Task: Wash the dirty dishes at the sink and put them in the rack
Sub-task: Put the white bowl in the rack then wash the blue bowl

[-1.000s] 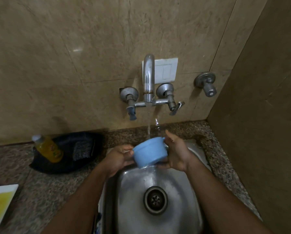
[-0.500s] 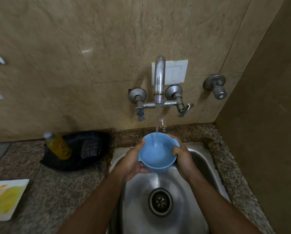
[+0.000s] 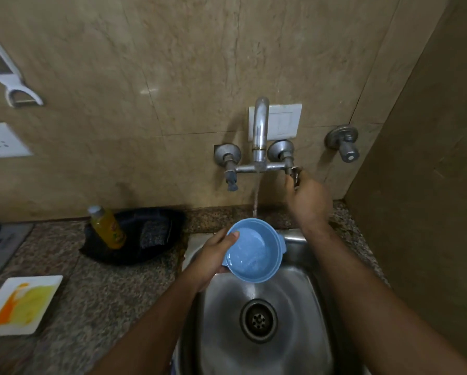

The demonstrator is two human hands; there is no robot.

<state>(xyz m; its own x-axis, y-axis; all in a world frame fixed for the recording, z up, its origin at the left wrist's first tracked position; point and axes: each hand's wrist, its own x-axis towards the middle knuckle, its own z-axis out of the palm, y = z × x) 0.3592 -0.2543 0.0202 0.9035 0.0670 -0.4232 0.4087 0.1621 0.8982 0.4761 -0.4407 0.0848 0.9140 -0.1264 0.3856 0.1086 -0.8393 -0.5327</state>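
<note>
My left hand (image 3: 213,257) holds a blue bowl (image 3: 255,251) by its left rim, thumb over the edge, above the steel sink (image 3: 221,320). The bowl faces up and tilts slightly toward me. Water runs from the tap (image 3: 260,131) in a thin stream to the bowl's far rim. My right hand (image 3: 306,194) is raised to the tap's right lever handle (image 3: 295,175), fingers closed around it. A dirty white square plate (image 3: 21,304) with yellow and orange smears lies on the counter at the far left.
A black tray (image 3: 156,249) behind the sink's left side carries a yellow soap bottle (image 3: 107,226) and a scrub pad (image 3: 153,234). Granite counter (image 3: 105,301) stretches left. A wall stands close on the right. A white peeler (image 3: 10,77) hangs on the tiled wall.
My right hand let go of the bowl and rose to the tap's right handle. The bowl turned from tipped sideways to facing up and now rests in my left hand alone.
</note>
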